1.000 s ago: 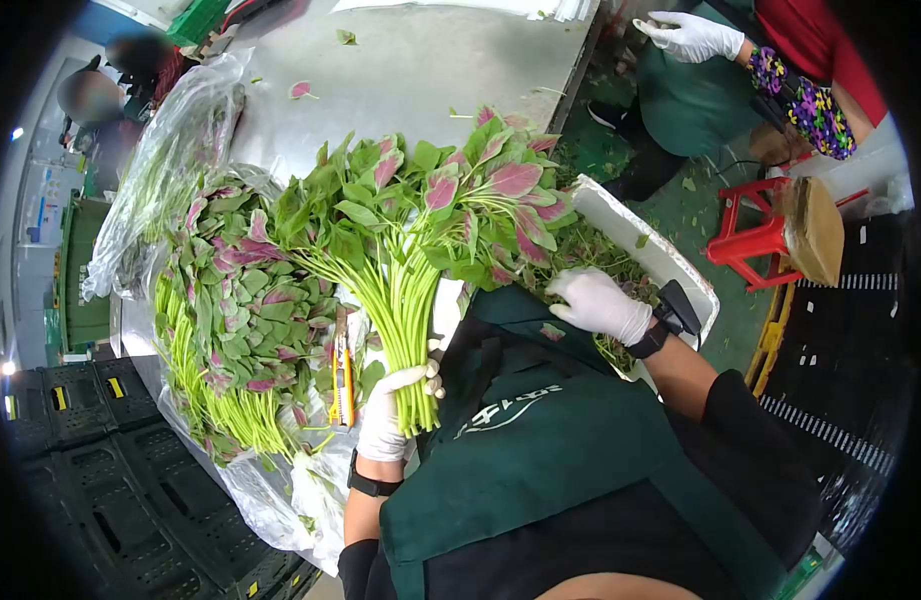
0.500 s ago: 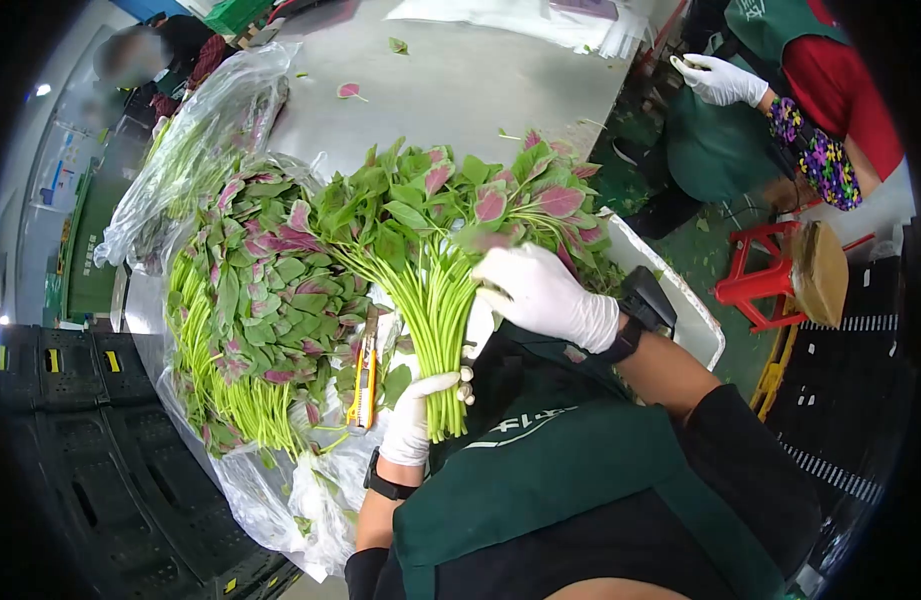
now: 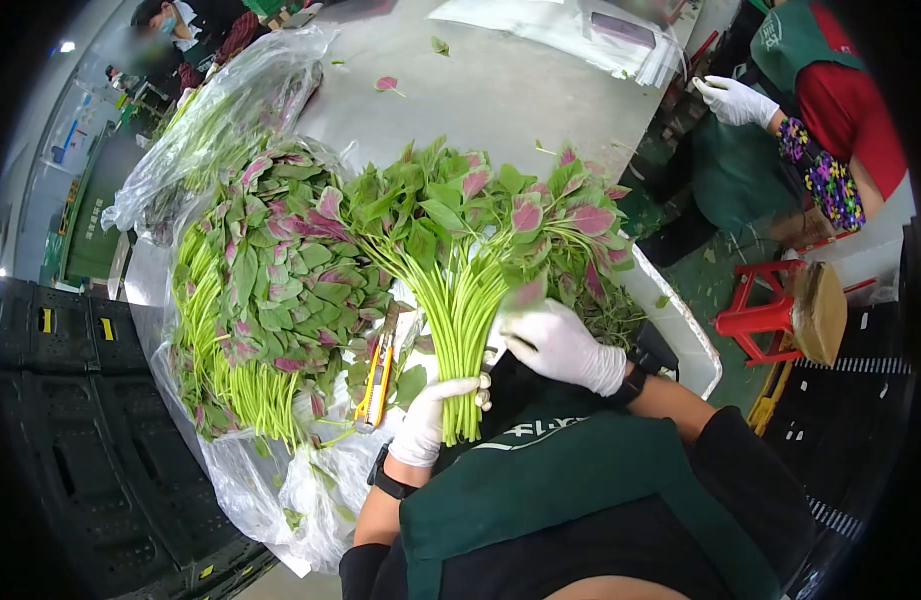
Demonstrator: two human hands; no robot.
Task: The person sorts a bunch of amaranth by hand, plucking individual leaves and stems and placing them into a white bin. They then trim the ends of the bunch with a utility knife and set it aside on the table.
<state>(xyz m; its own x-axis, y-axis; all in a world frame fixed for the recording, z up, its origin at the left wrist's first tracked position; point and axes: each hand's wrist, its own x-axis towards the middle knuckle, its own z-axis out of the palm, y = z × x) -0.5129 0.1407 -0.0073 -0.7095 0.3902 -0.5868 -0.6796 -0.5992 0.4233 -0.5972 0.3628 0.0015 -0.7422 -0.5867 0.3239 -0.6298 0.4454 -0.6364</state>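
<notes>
Gloved in white, my left hand (image 3: 432, 418) is wrapped round the lower stems of a bunch of leafy greens (image 3: 460, 320), whose green and purple leaves fan out above. My right hand (image 3: 562, 347), also gloved, is beside the stems on the right with its fingers bent together; a blurred purple-green leaf (image 3: 528, 292) is at its fingertips. A large pile of the same greens (image 3: 280, 280) lies on plastic at the left. Between pile and bunch lies a yellow-orange box cutter (image 3: 377, 380).
A metal table (image 3: 480, 100) bears loose leaves and plastic sheets (image 3: 570, 35) at the back. A white bin (image 3: 680, 320) with greens stands at the right, beyond it a red stool (image 3: 765, 315) and a co-worker's gloved hand (image 3: 737, 102). Black crates (image 3: 90, 440) stand at the left.
My right hand has moved down along the stems and slightly right, away from the upper leaves. The left hand keeps its hold. The view has shifted a little.
</notes>
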